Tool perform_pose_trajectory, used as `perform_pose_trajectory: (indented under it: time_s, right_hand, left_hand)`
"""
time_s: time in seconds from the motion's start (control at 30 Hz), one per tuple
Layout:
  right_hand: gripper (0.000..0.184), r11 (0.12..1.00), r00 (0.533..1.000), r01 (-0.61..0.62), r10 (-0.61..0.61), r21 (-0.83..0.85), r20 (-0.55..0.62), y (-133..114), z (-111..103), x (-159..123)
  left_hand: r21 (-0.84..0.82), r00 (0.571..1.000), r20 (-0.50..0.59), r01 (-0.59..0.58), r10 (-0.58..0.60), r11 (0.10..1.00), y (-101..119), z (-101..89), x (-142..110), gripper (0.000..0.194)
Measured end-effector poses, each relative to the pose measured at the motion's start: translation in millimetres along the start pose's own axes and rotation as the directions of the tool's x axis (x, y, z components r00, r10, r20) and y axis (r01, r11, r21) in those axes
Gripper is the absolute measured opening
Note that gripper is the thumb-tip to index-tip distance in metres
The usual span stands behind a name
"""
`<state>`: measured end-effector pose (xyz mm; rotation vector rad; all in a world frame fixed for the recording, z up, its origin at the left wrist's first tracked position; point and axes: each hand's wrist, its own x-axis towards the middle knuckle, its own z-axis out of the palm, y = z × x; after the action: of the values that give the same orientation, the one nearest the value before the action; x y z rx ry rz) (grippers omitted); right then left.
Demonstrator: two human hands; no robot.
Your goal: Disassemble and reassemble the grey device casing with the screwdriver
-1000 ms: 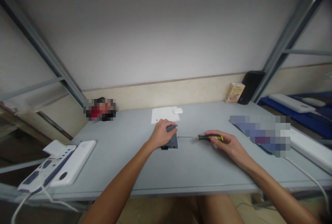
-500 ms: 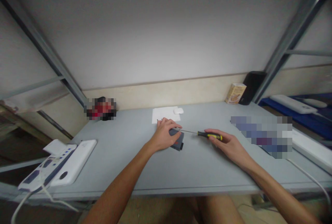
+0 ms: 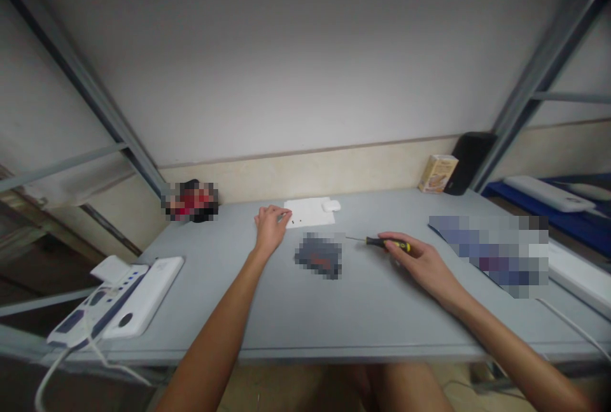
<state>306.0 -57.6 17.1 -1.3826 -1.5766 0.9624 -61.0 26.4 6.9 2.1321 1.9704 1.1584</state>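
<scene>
My right hand (image 3: 415,259) is wrapped around the black and yellow handle of a screwdriver (image 3: 382,244), whose thin shaft points left, just above the table. Over the left edge of a white sheet of paper (image 3: 312,216) is my left hand (image 3: 271,226), its thumb and fingertips brought together; whatever they pinch is too small to name. Small dark bits (image 3: 296,221), perhaps screws, lie on the paper beside those fingers. Between the hands a dark grey, box-like device (image 3: 317,256) with a reddish mark rests on the table, blurred out and touched by neither hand.
A small white case (image 3: 331,206) sits at the paper's right. White power strips (image 3: 143,300) with cables lie at the left edge of the grey table (image 3: 363,316). A yellow box (image 3: 438,174) and a black speaker-like object (image 3: 470,163) stand at the back right.
My left hand has left the dark grey device and moved up and left to the paper. The screwdriver tip is now apart from the device; my right hand keeps its grip.
</scene>
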Motion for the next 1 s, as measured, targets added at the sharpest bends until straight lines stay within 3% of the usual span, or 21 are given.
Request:
perform_pose_trajectory:
  time_s: [0.2, 0.27, 0.37, 0.43, 0.5, 0.57, 0.63, 0.7, 0.77, 0.87, 1.0]
  right_hand:
    - [0.058, 0.99, 0.991, 0.115, -0.108, 0.082, -0.085, -27.0, 21.6, 52.1]
    - [0.057, 0.969, 0.985, 0.146, -0.124, 0.199, -0.116, -35.6, 34.0, 73.2]
    - [0.056, 0.892, 0.994, 0.086, -0.046, 0.443, -0.102, -35.3, 54.4, 98.5]
    - [0.056, 0.822, 0.995, 0.029, 0.031, 0.569, -0.095, -27.1, 65.2, 108.6]
    - [0.053, 0.768, 0.992, 0.005, 0.076, 0.641, -0.098, -17.4, 70.8, 113.5]
    - [0.05, 0.721, 0.992, -0.003, 0.092, 0.693, -0.091, -10.8, 70.6, 114.8]
    - [0.047, 0.686, 0.991, -0.02, 0.11, 0.727, -0.076, -9.2, 66.3, 114.2]
    - [0.045, 0.689, 0.987, -0.03, 0.133, 0.724, -0.086, -11.0, 60.8, 112.5]
    - [0.046, 0.731, 0.989, -0.034, 0.123, 0.681, -0.082, -13.9, 56.8, 109.8]
    - [0.046, 0.859, 0.998, -0.067, 0.058, 0.507, 0.035, -16.8, 55.3, 104.5]
    - [0.045, 0.957, 0.987, -0.061, 0.015, 0.283, 0.162, -18.5, 56.1, 98.8]
  left_hand:
    - [0.019, 0.993, 0.121, -0.009, 0.006, 1.0, -8.1, 11.2, -0.6, 0.023]
    - [-0.016, 0.989, 0.145, 0.026, -0.023, 1.0, -6.5, 13.0, -0.2, 0.025]
    - [-0.063, 0.989, 0.125, 0.087, -0.078, 0.994, -2.8, 8.6, 2.0, 0.032]
    - [-0.12, 0.992, 0.122, 0.045, -0.03, 0.992, 2.5, -0.2, 3.0, 0.036]
    - [-0.238, 0.973, 0.199, -0.069, 0.118, 0.969, 10.3, -12.7, 2.3, 0.037]
    - [-0.335, 0.886, 0.377, -0.142, 0.271, 0.931, 19.1, -26.4, -0.4, 0.037]
    - [-0.405, 0.715, 0.582, -0.159, 0.388, 0.901, 26.4, -37.8, -4.1, 0.063]
    - [-0.457, 0.579, 0.666, -0.182, 0.471, 0.871, 31.4, -44.4, -7.9, 0.084]
    - [-0.481, 0.532, 0.679, -0.199, 0.507, 0.854, 35.4, -44.8, -11.3, 0.086]
    - [-0.445, 0.587, 0.657, -0.204, 0.472, 0.872, 44.1, -34.8, -17.5, 0.079]
    - [-0.359, 0.755, 0.525, -0.222, 0.393, 0.907, 61.8, -9.7, -31.8, 0.071]
